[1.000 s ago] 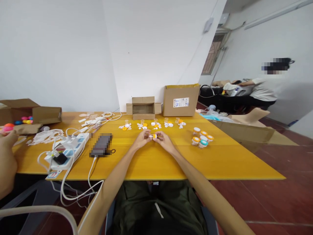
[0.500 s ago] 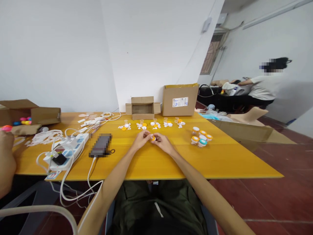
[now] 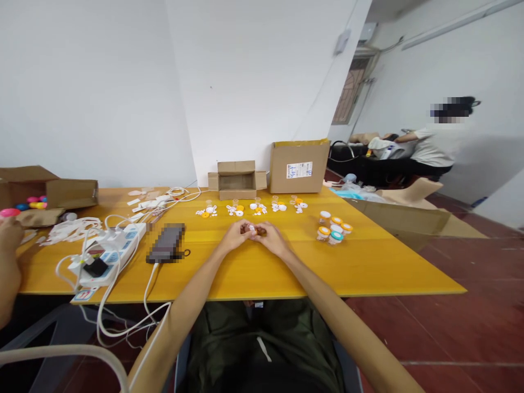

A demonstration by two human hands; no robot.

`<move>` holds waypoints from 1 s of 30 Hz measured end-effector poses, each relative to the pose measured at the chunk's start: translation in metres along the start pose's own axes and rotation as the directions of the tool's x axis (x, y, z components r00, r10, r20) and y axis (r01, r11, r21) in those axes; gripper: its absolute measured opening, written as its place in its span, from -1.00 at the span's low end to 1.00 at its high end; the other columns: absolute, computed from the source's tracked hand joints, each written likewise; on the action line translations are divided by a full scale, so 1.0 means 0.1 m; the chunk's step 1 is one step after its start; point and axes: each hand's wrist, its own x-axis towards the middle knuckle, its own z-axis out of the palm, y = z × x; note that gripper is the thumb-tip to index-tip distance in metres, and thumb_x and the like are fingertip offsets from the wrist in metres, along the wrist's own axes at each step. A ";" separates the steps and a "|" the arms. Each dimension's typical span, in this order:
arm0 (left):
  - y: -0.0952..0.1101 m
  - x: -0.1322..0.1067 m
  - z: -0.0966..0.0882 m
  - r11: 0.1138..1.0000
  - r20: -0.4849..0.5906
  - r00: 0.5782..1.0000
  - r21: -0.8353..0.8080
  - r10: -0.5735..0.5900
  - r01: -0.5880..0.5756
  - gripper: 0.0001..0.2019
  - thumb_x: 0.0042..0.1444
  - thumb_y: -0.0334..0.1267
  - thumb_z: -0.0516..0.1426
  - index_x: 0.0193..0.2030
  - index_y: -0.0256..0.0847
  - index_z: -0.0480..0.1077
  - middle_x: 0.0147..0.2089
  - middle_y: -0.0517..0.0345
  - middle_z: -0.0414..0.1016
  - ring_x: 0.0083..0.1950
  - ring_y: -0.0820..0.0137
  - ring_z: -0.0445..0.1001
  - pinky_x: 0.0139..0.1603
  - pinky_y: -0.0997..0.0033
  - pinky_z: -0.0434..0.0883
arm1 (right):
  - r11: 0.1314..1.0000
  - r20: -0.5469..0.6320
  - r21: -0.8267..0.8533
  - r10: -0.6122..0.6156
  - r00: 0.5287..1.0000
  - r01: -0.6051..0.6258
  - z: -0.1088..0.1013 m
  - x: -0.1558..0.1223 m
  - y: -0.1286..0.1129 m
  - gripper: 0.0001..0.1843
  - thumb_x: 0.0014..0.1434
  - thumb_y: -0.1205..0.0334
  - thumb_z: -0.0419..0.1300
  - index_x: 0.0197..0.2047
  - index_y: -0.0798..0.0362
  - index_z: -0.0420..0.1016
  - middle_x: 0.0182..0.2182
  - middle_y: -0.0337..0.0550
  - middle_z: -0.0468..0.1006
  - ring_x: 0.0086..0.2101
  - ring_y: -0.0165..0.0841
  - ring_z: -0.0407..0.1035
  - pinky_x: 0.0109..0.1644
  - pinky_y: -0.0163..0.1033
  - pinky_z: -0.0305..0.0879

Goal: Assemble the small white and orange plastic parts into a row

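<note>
My left hand and my right hand meet over the middle of the yellow table, fingers pinched together round a small jar that is mostly hidden between them. A row of little clear jars, orange and white lids and dice-like pieces lies just beyond my hands. To the right stands a cluster of closed small jars with orange, white and teal lids.
Two open cardboard boxes stand at the back. A power strip with white cables and a dark device lie left. Another person's hand holds a pink ball by a box of coloured balls. A person works far right.
The orange lid seen between my fingers earlier is now covered by them. My hands stay together; the view has shifted slightly.
</note>
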 end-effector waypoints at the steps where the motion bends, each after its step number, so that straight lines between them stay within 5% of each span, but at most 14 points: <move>1: 0.00 0.00 0.00 0.999 -0.019 1.000 0.029 0.016 -0.016 -0.78 0.02 -0.11 0.32 -0.27 -0.18 0.49 -0.35 0.19 0.52 -0.26 0.33 0.49 -0.14 0.33 0.45 | 1.000 0.006 -0.007 0.000 1.000 0.000 0.00 0.00 0.00 -0.82 -0.05 0.17 0.43 -0.33 -0.06 0.60 -0.43 -0.25 0.56 -0.36 -0.26 0.46 -0.21 -0.18 0.40; 6: 0.02 0.00 -0.01 0.986 -0.064 0.993 0.138 0.099 -0.090 -0.85 0.00 -0.20 0.32 -0.31 -0.16 0.50 -0.28 0.16 0.55 -0.17 0.28 0.50 -0.01 0.27 0.46 | 1.000 0.052 0.008 0.028 0.998 -0.028 0.02 -0.01 -0.02 -0.82 -0.06 0.15 0.42 -0.41 -0.03 0.53 -0.45 -0.28 0.57 -0.40 -0.31 0.44 -0.28 -0.23 0.37; 13: -0.03 0.00 0.00 0.993 -0.025 0.998 0.105 0.065 -0.062 -0.80 0.06 -0.13 0.29 -0.24 -0.17 0.48 -0.32 0.19 0.53 -0.24 0.33 0.48 -0.12 0.33 0.46 | 0.970 0.153 0.225 0.053 0.987 -0.088 -0.07 0.00 -0.04 -0.83 -0.01 0.27 0.32 -0.28 -0.01 0.56 -0.31 -0.20 0.66 -0.29 -0.29 0.54 -0.10 -0.14 0.49; 21: -0.03 0.00 0.01 0.984 0.002 0.997 0.165 0.075 -0.074 -0.78 0.07 -0.08 0.28 -0.23 -0.16 0.48 -0.30 0.19 0.55 -0.25 0.33 0.47 -0.14 0.33 0.46 | 0.989 -0.017 0.145 -0.003 1.000 0.006 -0.02 -0.02 -0.15 -0.80 0.16 0.03 0.28 -0.26 -0.04 0.56 -0.27 -0.15 0.64 -0.21 -0.25 0.51 -0.08 -0.16 0.47; 30: -0.04 -0.01 0.01 0.991 0.033 0.997 0.108 0.071 -0.074 -0.72 0.00 -0.20 0.30 -0.16 -0.17 0.40 -0.23 0.19 0.57 -0.22 0.33 0.53 -0.14 0.37 0.47 | 0.997 -0.075 -0.010 -0.083 0.994 0.082 0.05 -0.03 -0.21 -0.90 0.15 0.12 0.30 -0.29 -0.07 0.52 -0.28 -0.16 0.60 -0.22 -0.24 0.47 -0.04 -0.13 0.42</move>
